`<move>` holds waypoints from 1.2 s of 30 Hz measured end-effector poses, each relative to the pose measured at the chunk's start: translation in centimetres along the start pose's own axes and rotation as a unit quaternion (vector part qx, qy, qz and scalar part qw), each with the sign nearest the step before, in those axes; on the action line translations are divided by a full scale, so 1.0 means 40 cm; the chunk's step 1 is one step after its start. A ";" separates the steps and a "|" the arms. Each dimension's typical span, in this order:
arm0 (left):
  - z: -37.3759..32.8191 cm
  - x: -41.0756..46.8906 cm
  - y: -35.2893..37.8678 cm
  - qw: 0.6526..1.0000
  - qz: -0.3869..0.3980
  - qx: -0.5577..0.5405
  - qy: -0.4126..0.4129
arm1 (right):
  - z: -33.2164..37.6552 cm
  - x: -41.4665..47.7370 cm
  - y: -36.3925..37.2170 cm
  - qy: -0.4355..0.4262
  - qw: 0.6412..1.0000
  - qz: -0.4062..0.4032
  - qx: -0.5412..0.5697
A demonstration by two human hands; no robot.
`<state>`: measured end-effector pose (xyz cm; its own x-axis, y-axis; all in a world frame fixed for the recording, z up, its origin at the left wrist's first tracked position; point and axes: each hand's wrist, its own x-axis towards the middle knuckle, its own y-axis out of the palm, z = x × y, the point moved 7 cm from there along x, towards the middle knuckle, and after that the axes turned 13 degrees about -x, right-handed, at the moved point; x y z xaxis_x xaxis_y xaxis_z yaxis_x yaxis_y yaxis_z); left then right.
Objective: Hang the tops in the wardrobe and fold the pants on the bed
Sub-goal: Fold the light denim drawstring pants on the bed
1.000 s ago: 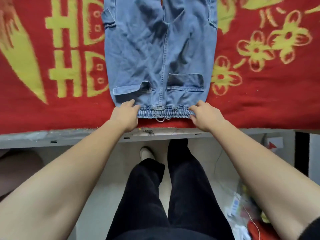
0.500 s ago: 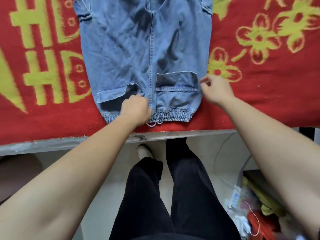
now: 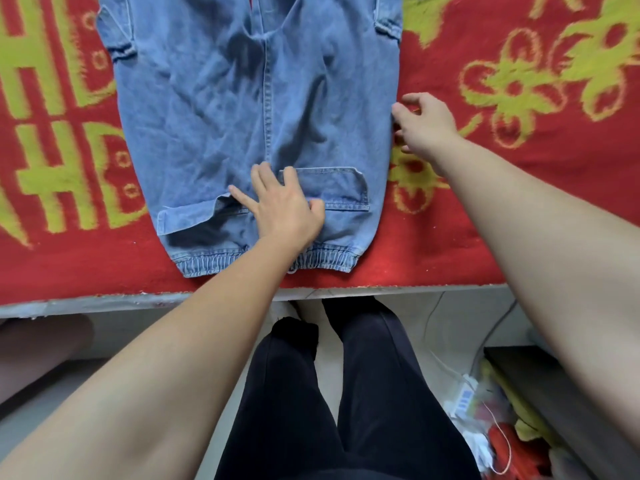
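The left hand (image 3: 284,206) lies flat on the denim pants (image 3: 256,112), palm down with the fingers spread wide, gripping nothing. It presses the cloth near the middle seam, just above the elastic waistband (image 3: 322,263), with the fingertips at the left corner of a back pocket (image 3: 332,188). The right hand (image 3: 427,124) is out at the right edge of the pants, loosely open with the fingers curled a little; the fingertips are at the side seam, but whether they actually pinch the fabric I cannot tell.

The pants lie spread flat on the red blanket (image 3: 519,220) with its yellow pattern, which covers the bed. Their long axis runs from near to far: the gathered waistband is at the near end, close to the bed's edge (image 3: 104,301), and the legs run away toward the far side and out of view. The back pockets face up, the left flap partly lifted.

The person stands right against the bed's near edge, in dark trousers (image 3: 346,393).
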<state>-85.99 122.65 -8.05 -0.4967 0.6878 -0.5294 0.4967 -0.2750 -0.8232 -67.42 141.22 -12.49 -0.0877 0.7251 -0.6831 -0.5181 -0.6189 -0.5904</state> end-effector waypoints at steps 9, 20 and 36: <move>-0.165 -0.071 0.130 0.988 0.143 0.048 0.043 | 0.032 0.013 -0.004 0.009 0.995 0.064 0.078; -0.092 -0.059 0.069 0.896 0.239 -0.372 -0.039 | 0.121 -0.039 -0.019 -0.042 0.997 -0.007 0.064; 0.575 -0.020 -0.137 0.701 0.131 -0.651 -0.261 | 0.840 -0.235 0.529 -0.299 0.940 0.009 -0.164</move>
<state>-104.68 108.15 -7.82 -0.2918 0.2963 -0.9094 0.6788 0.7340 0.0213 -106.15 131.47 -4.10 -0.6077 0.6930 -0.3879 -0.2308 -0.6215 -0.7487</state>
